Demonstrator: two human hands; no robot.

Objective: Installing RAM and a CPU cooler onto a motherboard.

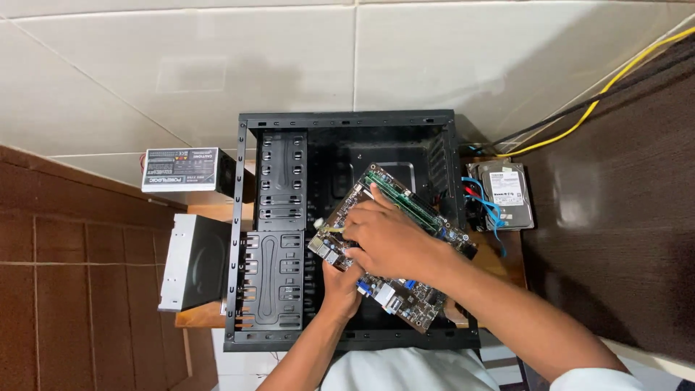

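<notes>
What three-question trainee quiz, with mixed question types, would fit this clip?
1. True or false: the motherboard is held tilted over the open black computer case, gripped by both the left hand and the right hand.
2. Which item lies outside the case on its right side? A) hard drive with blue cables B) optical drive C) power supply
3. Fill in: the yellow cable runs along the ____ at the upper right.

Key: 1 true; 2 A; 3 floor.
</notes>
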